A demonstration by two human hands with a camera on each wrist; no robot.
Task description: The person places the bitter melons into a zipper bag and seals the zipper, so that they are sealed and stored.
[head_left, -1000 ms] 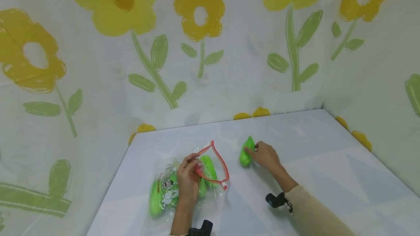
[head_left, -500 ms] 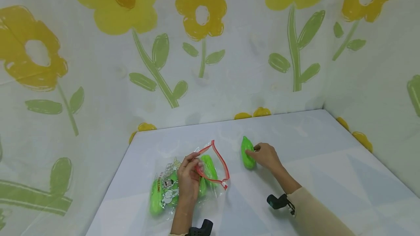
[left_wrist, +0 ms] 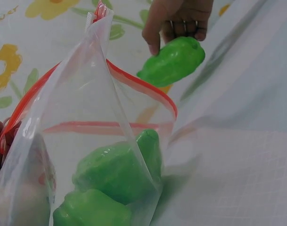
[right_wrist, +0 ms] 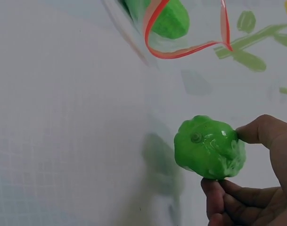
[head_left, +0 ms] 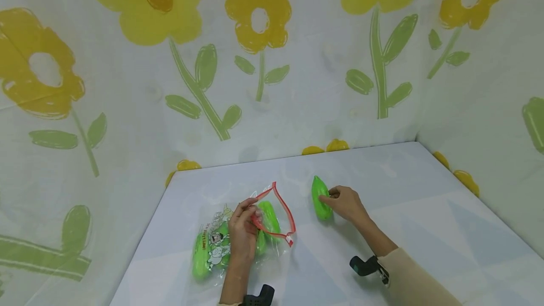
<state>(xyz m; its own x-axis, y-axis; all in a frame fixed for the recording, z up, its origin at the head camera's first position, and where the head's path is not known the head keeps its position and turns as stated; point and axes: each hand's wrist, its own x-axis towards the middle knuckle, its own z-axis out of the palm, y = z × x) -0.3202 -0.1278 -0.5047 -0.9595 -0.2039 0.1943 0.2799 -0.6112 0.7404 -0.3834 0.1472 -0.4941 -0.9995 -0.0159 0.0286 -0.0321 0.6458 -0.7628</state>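
Between the thumb and fingers of my right hand (head_left: pixel 345 202) is a glossy green toy bitter melon (head_left: pixel 320 198), bumpy and pointed at one end. It is held above the table, to the right of a clear zip bag (head_left: pixel 280 249). My left hand (head_left: pixel 244 230) pinches the bag's edge, and the red zip strip (head_left: pixel 293 221) gapes wide toward the right hand. Inside the bag lie several more green pieces (left_wrist: pixel 110 174) of the same look. In the left wrist view, the held melon (left_wrist: pixel 174 61) hangs beyond the bag mouth. The right wrist view shows its stem end (right_wrist: pixel 196 137).
The white table (head_left: pixel 382 178) carries a faint pale pattern. Behind and beside it hangs a flower-printed cloth (head_left: pixel 297 122). A small black camera (head_left: pixel 364 266) is strapped to the right wrist and another (head_left: pixel 260 296) to the left.
In the right hand, the toy bitter melon has turned, its pointed top swinging left and its lower end right. The left hand and bag have hardly moved.
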